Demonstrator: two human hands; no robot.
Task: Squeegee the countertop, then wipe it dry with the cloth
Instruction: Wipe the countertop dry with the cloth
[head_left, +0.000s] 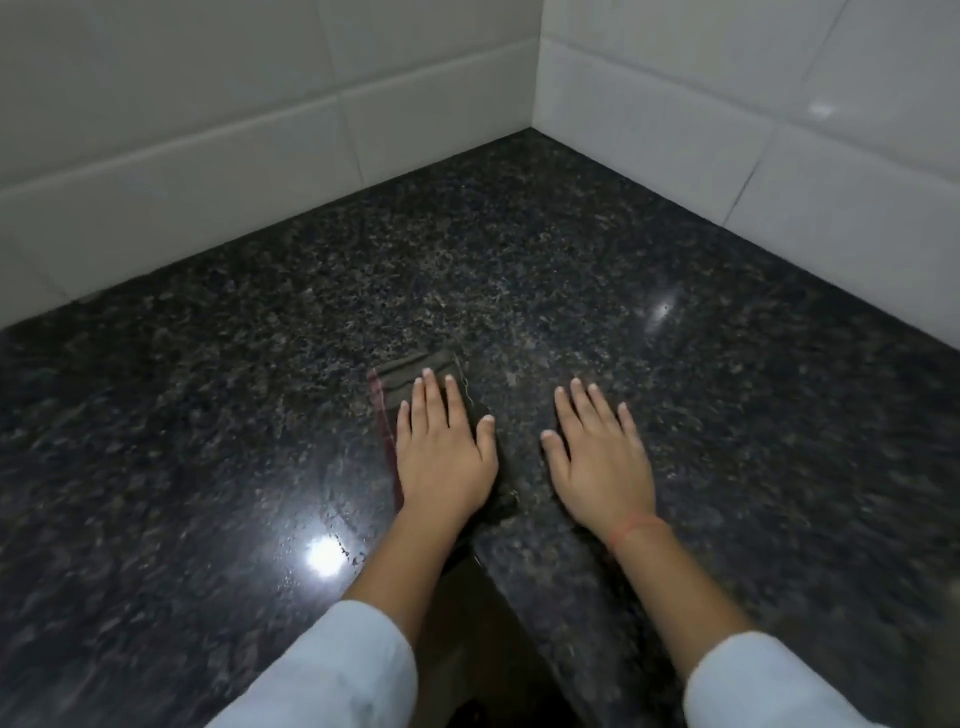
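A dark speckled granite countertop (519, 270) fills the view and runs into a tiled corner. A dark folded cloth (410, 371) with a reddish edge lies flat on it near the middle. My left hand (441, 447) rests palm down on the cloth, fingers straight and pressed on top, not curled around it. My right hand (602, 457) lies flat on the bare stone just to the right of the cloth, fingers slightly spread, holding nothing. Small water droplets (343, 545) glisten beside a light reflection left of my left forearm. No squeegee is in view.
White tiled walls (260, 130) meet at the back corner (535, 124) and bound the counter on the far left and right. The inner corner edge of the countertop (498, 577) drops off between my forearms, with a dark gap below.
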